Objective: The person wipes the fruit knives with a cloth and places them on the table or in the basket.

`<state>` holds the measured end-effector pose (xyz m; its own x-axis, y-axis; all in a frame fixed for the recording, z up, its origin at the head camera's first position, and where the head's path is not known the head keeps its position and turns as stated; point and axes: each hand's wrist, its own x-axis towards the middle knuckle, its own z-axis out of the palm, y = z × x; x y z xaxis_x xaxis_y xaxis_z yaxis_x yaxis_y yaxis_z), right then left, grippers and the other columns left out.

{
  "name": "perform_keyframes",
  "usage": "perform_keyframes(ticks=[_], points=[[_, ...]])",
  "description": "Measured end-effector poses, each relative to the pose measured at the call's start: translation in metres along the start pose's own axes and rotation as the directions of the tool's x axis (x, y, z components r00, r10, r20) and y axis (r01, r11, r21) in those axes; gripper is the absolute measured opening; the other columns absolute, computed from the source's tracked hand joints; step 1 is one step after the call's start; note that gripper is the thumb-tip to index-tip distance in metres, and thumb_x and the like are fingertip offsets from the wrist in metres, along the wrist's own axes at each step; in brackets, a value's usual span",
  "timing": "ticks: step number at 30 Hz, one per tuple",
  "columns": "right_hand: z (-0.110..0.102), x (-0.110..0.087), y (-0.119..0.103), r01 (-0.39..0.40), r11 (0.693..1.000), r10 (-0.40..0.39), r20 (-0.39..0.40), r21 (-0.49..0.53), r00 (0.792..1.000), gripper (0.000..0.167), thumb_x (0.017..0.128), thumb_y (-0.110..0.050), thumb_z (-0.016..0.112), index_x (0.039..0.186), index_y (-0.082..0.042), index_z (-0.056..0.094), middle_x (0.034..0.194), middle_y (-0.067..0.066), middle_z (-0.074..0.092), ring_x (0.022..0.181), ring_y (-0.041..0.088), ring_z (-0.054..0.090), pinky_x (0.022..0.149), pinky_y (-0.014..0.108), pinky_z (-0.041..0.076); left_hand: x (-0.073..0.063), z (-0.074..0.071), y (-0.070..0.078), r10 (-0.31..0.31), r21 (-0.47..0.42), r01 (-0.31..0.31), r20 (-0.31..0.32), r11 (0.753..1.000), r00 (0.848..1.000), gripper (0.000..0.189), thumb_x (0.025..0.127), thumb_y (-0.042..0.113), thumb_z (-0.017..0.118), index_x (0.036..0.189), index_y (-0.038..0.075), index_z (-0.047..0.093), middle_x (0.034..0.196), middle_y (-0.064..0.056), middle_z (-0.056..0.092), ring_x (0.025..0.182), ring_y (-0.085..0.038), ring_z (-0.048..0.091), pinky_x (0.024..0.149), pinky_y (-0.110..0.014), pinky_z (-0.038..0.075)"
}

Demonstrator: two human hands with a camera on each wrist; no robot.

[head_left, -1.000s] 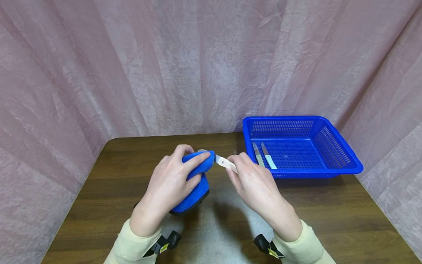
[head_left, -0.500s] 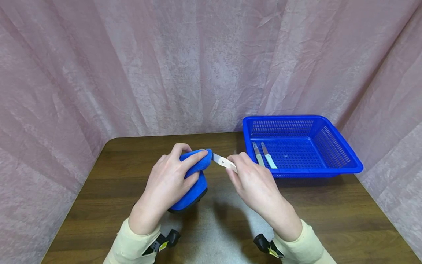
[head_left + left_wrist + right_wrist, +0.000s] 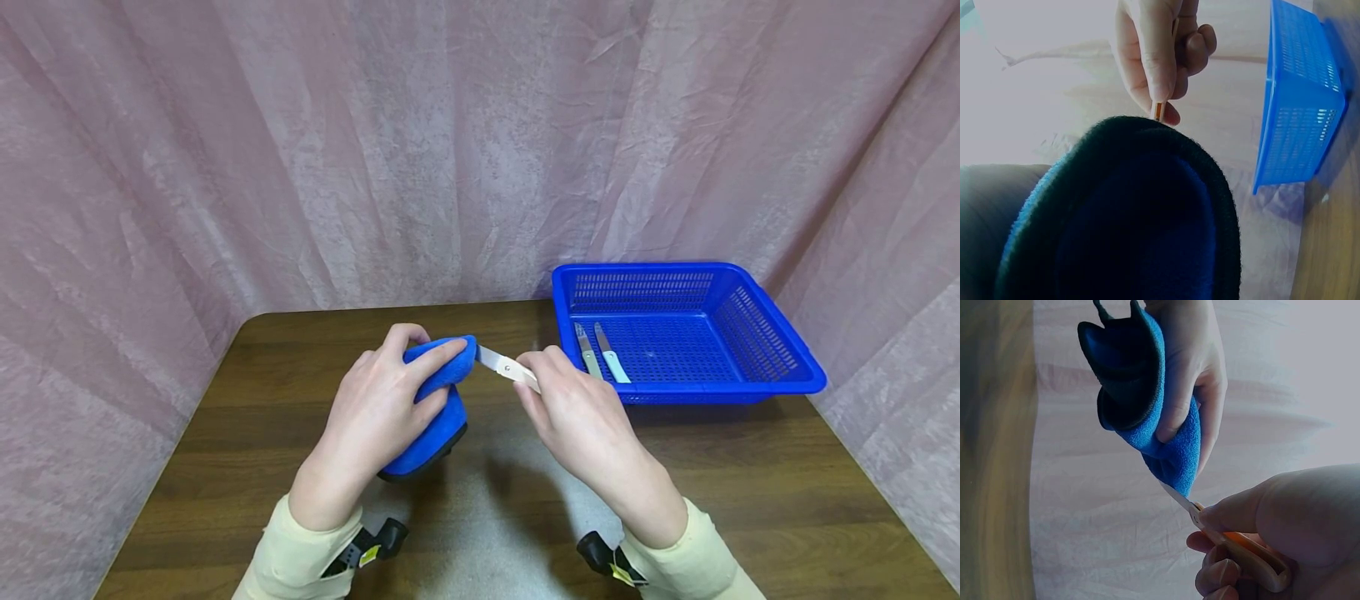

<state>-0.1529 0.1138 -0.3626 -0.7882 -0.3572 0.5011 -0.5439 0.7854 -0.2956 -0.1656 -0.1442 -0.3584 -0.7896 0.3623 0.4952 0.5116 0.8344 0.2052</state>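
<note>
My left hand (image 3: 375, 408) grips a folded blue cloth (image 3: 431, 442) with dark edging, its fold pinched around a knife blade. In my right hand (image 3: 581, 417) is a folding knife (image 3: 517, 372) with a cream handle, held by the handle between thumb and fingers. The blade points left, its tip end hidden inside the cloth. In the right wrist view, the blade (image 3: 1175, 495) runs into the lower corner of the cloth (image 3: 1179, 450), and orange shows inside the handle. Seen from the left wrist, the cloth (image 3: 1147, 219) covers much of the view.
A blue plastic basket (image 3: 720, 389) stands at the table's right rear. Two knives lie inside it on the left, one with a grey-green handle (image 3: 592, 364) and one with a pale blue handle (image 3: 617, 367). Pink curtains (image 3: 465, 150) hang behind the wooden table (image 3: 255, 417).
My left hand has slid the cloth slightly left and away along the blade, so more of the blade shows. My right hand and the knife have stayed nearly still.
</note>
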Motion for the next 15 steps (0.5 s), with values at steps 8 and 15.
perform_keyframes(ticks=[8, 15], points=[[0.0000, 0.0001, -0.0001, -0.003, 1.000, 0.003, 0.004, 0.002, 1.000, 0.017, 0.104, -0.015, 0.077, 0.119, -0.007, 0.074, 0.092, 0.001, 0.061, 0.063, 0.013, 0.052, 0.051, 0.031, 0.043, 0.0000, -0.0006, -0.0012, -0.011, -0.003, 0.011, 0.003, 1.000, 1.000, 0.055, 0.094, 0.019, 0.083, 0.147, 0.030, 0.074, 0.135, -0.017, 0.061, 0.097, -0.037, 0.071, 0.079, -0.053, 0.059], [-0.0004, -0.0001, -0.0004, -0.008, 1.000, 0.008, 0.011, 0.001, 1.000, 0.018, 0.104, -0.016, 0.077, 0.119, -0.007, 0.074, 0.092, 0.001, 0.060, 0.063, 0.013, 0.050, 0.050, 0.030, 0.043, -0.0005, -0.0016, -0.0021, -0.022, 0.001, 0.022, 0.004, 1.000, 1.000, 0.055, 0.094, 0.019, 0.084, 0.147, 0.030, 0.074, 0.136, -0.017, 0.061, 0.095, -0.037, 0.070, 0.076, -0.052, 0.058]])
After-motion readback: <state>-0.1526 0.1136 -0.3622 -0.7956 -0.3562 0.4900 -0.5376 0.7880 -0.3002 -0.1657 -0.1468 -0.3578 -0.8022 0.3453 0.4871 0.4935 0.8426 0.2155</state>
